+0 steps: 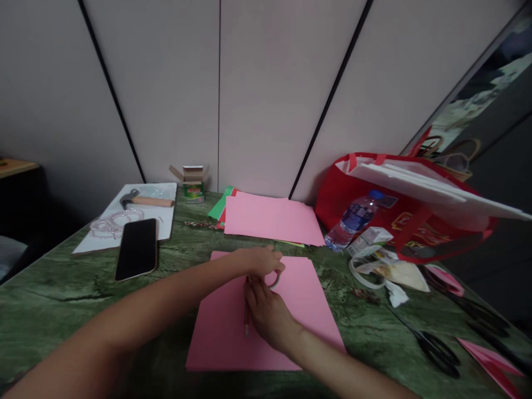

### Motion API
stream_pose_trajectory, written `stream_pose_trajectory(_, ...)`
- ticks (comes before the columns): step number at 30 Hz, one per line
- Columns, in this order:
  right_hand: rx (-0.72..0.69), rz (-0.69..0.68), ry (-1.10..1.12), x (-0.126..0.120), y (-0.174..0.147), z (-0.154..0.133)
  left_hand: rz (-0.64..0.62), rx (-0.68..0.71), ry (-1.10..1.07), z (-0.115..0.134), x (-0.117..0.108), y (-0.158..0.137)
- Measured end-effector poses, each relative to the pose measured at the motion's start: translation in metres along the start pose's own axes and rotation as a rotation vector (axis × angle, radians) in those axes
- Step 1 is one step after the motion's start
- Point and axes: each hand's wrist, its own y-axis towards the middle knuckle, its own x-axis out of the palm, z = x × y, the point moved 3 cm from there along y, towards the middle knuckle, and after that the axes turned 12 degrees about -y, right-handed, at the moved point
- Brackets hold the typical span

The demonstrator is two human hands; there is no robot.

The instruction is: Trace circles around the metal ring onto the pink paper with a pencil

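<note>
A stack of pink paper [224,343] lies in front of me on the table. My left hand [262,261] reaches across from the left, its fingers curled over a pale ring [275,281], perhaps a tape roll, that rests on the paper. Most of the ring is hidden behind my hands. Just below it, my right hand [268,313] grips a red pencil [246,317], whose end points toward me. The two hands are close together and overlap in view, and the pencil's far tip is covered by them.
More pink paper [270,219] over green and red sheets lies behind. To the left are a phone [138,249], a hammer [153,201] and a small open box [193,191]. On the right stand a water bottle [353,221] and red bag [332,188]; scissors [436,349] lie nearer.
</note>
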Motion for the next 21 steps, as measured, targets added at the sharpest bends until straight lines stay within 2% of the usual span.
stream_pose_trajectory(12, -0.035, -0.044, 0.146, -0.015, -0.036, 0.015, -0.019, -0.007, -0.022, 0.005, -0.005, -0.007)
stream_pose_trajectory(17, -0.022, -0.007, 0.213, -0.017, -0.057, 0.029, -0.001, -0.035, 0.001, 0.008, -0.005, -0.010)
stream_pose_trajectory(21, 0.023, -0.030, 0.329, -0.020, -0.066, 0.044, 0.041, -0.031, 0.022, 0.008, -0.001, -0.011)
